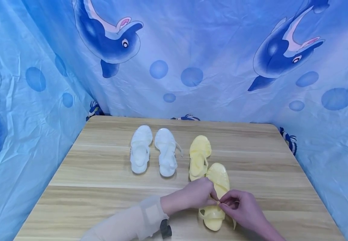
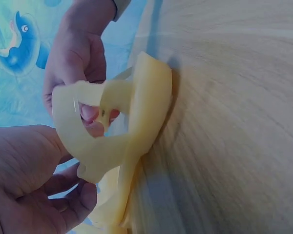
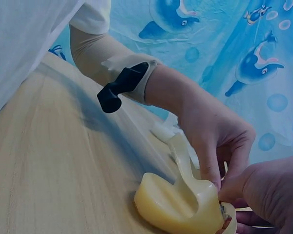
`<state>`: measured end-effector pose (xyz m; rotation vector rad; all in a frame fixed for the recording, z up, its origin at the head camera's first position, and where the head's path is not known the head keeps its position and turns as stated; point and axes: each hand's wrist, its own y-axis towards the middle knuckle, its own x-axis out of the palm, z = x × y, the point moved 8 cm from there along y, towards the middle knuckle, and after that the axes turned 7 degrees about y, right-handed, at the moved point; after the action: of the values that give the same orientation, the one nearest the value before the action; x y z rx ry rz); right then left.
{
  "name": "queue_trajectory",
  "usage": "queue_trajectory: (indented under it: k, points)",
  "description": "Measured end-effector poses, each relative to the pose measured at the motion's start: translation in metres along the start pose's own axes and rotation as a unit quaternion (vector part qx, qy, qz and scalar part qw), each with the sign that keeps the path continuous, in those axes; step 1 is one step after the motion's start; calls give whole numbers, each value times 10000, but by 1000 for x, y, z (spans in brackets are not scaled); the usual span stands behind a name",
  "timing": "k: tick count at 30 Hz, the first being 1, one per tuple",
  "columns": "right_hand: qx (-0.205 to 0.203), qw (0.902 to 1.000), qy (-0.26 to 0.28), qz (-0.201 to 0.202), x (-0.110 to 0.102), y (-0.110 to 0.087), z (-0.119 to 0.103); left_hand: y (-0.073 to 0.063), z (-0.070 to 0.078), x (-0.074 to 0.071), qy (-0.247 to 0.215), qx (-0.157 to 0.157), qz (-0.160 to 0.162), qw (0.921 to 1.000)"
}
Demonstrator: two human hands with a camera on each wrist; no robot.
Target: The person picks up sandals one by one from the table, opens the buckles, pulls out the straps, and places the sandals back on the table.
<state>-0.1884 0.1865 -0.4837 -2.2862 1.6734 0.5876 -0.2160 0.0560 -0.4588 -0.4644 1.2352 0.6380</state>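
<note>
A pale yellow jelly sandal (image 1: pixel 218 174) lies sole down near the front of the table, its toe pointing away from me. My left hand (image 1: pixel 193 195) reaches over its heel from the left and pinches the ankle strap (image 2: pixel 71 117). From the other side my right hand (image 1: pixel 246 209) pinches the same strap, fingertips meeting the left ones. A small metal buckle (image 3: pixel 224 210) shows beside the fingers in the right wrist view; the fingers partly cover it. The matching yellow sandal (image 1: pixel 200 149) lies just beyond, to the left.
Two white sandals (image 1: pixel 140 150) (image 1: pixel 166 152) lie side by side farther left on the wooden table (image 1: pixel 107 170). A blue curtain (image 1: pixel 174 50) printed with dolphins hangs behind the table and along both sides. A black clip-like piece (image 1: pixel 165 229) is attached at the left sleeve.
</note>
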Motion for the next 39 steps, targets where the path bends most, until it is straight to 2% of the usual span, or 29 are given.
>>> queue_trajectory:
  k: [4, 7, 13, 20, 27, 35, 37, 39]
  points:
    - [-315, 9994, -155, -53, -2, 0, -4, -1, 2, 0, 91, 121, -14, 9999]
    - [-400, 9988, -248, -123, -3, -1, -6, -2, 2, 1, 166, 144, -67, 9997]
    - [-305, 9986, -313, -296, -1, -3, -6, -5, -3, 2, 68, 86, -222, 9997]
    - [-325, 9985, -334, -294, -1, -2, -6, -1, -1, 5, 264, 251, -139, 9992]
    - [-611, 9973, -235, -344, 0, -1, -9, 2, -3, 3, -167, 199, -165, 9995]
    - [-666, 9963, -209, -500, -1, -1, -10, -3, -10, 6, -217, 89, -202, 9995]
    - [-986, 9926, -479, -515, -1, 1, -16, -3, -11, 6, -191, 82, -198, 9996]
    - [-1588, 9819, -865, -564, 1, 3, -25, -3, -11, 5, -220, 115, -148, 9996]
